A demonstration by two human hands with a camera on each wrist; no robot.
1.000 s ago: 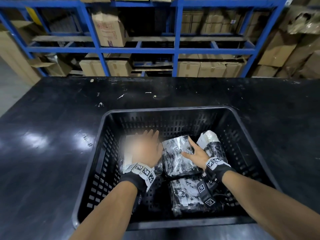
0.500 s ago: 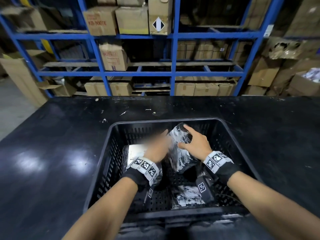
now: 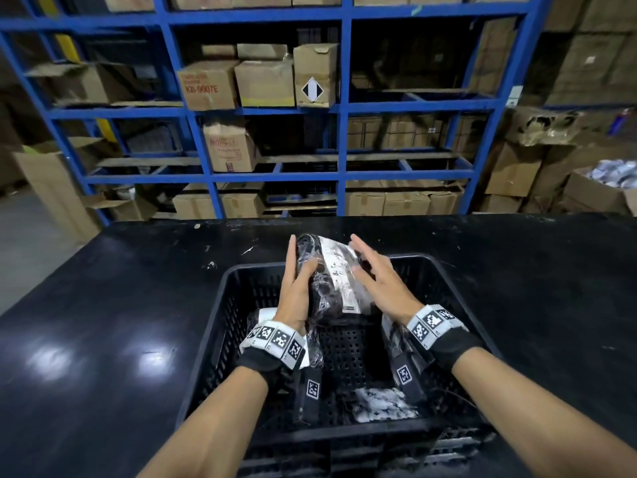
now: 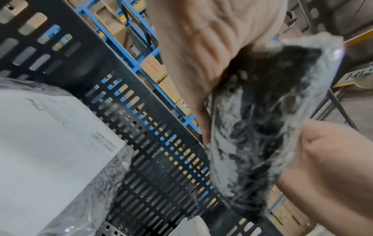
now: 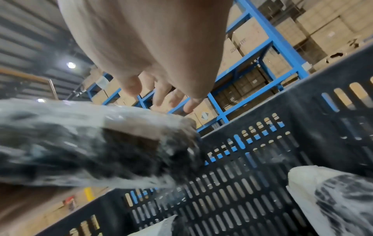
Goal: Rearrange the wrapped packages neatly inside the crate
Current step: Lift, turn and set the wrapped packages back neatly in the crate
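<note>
Right now the wrapped package [image 3: 331,274] is up over the crate [image 3: 220,305] at frame center, left hand [image 3: 296,291] gripping it, right hand [image 3: 375,281] spread flat alongside, so slick film could slip and drop it crooked.

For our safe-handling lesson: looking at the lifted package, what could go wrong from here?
1. The right hand lies open against the package; only the left hand grips it, so the slick wrap might slip.
2. Dropped, it could knock the packages in the crate askew.
</note>
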